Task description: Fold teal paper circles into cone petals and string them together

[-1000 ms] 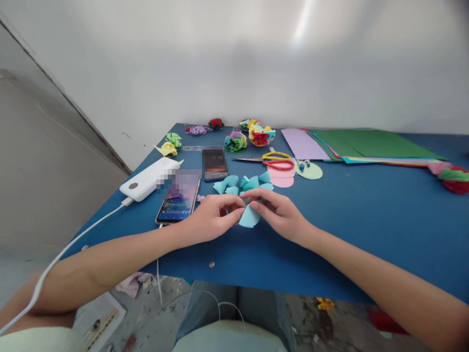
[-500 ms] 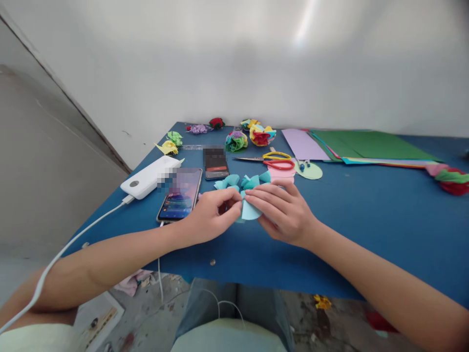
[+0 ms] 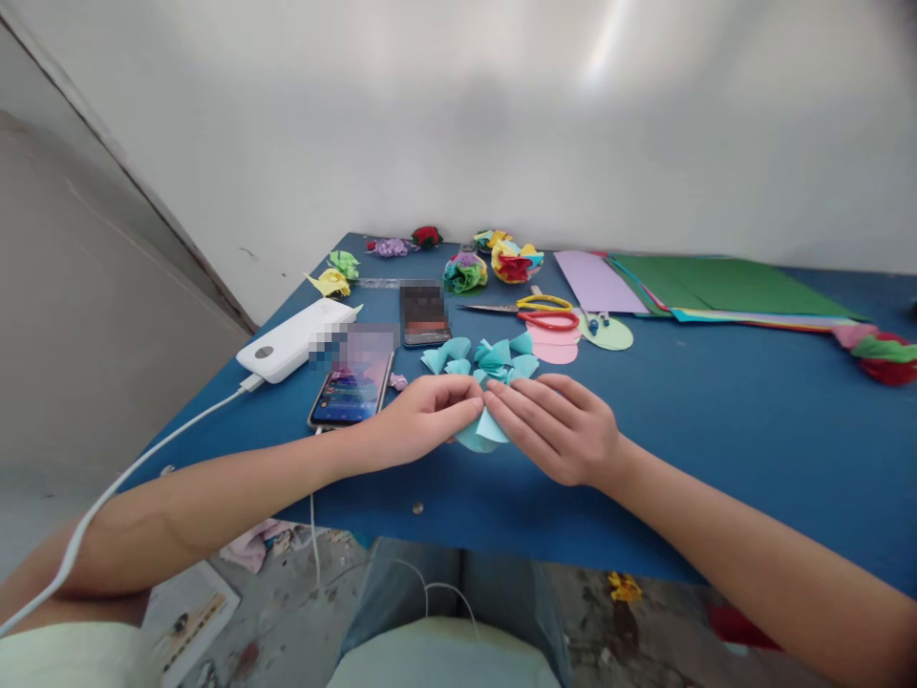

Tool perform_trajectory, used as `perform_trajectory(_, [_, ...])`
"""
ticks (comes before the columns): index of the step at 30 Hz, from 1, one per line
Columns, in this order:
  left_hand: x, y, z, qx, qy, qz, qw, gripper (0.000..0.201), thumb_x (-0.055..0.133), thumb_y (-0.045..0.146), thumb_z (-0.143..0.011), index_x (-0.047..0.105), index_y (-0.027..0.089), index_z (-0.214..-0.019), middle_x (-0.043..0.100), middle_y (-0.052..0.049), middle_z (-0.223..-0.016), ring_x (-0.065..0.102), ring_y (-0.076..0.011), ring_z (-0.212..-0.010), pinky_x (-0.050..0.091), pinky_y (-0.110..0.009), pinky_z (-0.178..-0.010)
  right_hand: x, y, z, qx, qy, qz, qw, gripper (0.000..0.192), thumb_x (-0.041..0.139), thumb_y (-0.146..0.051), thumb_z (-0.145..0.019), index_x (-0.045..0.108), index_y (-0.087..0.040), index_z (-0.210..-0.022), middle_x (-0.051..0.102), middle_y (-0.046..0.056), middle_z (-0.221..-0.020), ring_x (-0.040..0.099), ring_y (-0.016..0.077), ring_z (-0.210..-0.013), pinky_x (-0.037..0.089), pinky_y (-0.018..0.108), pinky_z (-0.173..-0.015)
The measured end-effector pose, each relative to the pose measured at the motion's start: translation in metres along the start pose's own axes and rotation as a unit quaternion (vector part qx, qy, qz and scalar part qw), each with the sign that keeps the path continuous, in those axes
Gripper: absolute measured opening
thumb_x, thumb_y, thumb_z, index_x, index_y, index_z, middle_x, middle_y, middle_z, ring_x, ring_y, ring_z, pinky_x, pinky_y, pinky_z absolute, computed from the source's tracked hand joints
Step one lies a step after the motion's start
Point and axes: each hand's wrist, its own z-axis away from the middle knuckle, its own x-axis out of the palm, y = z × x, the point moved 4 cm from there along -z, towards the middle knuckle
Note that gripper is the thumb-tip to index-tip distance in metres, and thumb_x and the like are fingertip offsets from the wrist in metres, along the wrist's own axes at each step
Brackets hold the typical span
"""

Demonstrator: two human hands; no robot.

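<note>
A turquoise paper piece (image 3: 474, 440) is held low over the table between my two hands, and its rounded edge shows below the fingers. My left hand (image 3: 430, 419) pinches it with thumb and index finger. From the other side, the fingers of my right hand (image 3: 565, 430) press together on the same paper, their tips touching the left ones; the right thumb is mostly hidden. Just beyond the fingertips lie several folded turquoise paper petals (image 3: 494, 356), with more petals (image 3: 445, 355) to their left. Whether the nearest ones join the held piece I cannot tell.
Scissors (image 3: 544, 315) lie on pink paper circles (image 3: 555, 352). Beside them are a green paper circle (image 3: 616, 333) and stacked coloured sheets (image 3: 731, 284). Two phones (image 3: 358, 382) and a cabled white power bank (image 3: 297, 339) are left. Paper flowers (image 3: 517, 261) line the back.
My fingertips have come together on the paper, closing the gap between my hands. More of the turquoise piece shows below them, and more petals show beyond.
</note>
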Motion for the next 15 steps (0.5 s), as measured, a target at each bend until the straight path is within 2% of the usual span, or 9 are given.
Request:
perform_trajectory(4, [0.000,0.000,-0.001,-0.011,0.010,-0.031,0.999,0.026,0.044,0.036,-0.087,0.046,0.014,-0.073,0.038,0.004,-0.060,0.039,-0.0069,-0.054,0.035,-0.017,-0.048,0.000,-0.004,-0.002,-0.045,-0.002,0.071,0.996,0.022,0.045,-0.021,-0.088,0.062,-0.019,-0.101,0.065,0.006,-0.106,0.061,0.0185,-0.089,0.046,0.033,-0.075])
perform_trajectory(8, [0.000,-0.006,-0.004,-0.038,0.008,0.015,0.999,0.028,0.047,0.039,-0.084,0.045,0.014,-0.072,0.041,0.005,-0.060,0.043,-0.0059,-0.052,0.040,-0.017,-0.049,0.001,-0.006,-0.001,-0.062,0.016,0.085,0.994,0.025,0.044,-0.022,-0.088,0.061,-0.011,-0.103,0.065,0.009,-0.103,0.060,0.0193,-0.088,0.046,0.034,-0.075])
perform_trajectory(12, [-0.001,-0.013,-0.007,-0.067,0.005,0.062,0.996,0.031,0.048,0.043,-0.082,0.046,0.014,-0.071,0.046,0.003,-0.058,0.048,-0.0068,-0.048,0.031,-0.014,-0.039,0.007,-0.008,-0.001,-0.069,-0.006,0.106,0.992,0.025,0.046,-0.022,-0.088,0.060,-0.010,-0.104,0.065,0.010,-0.100,0.059,0.0194,-0.085,0.045,0.034,-0.072])
perform_trajectory(15, [-0.004,-0.012,-0.010,-0.059,0.018,0.055,0.997,0.032,0.046,0.042,-0.083,0.049,0.013,-0.073,0.052,-0.001,-0.061,0.053,-0.0091,-0.051,0.032,-0.015,-0.038,0.012,-0.006,-0.001,-0.064,-0.028,0.128,0.989,0.023,0.048,-0.023,-0.087,0.060,-0.011,-0.103,0.066,0.010,-0.097,0.058,0.0188,-0.082,0.044,0.034,-0.069])
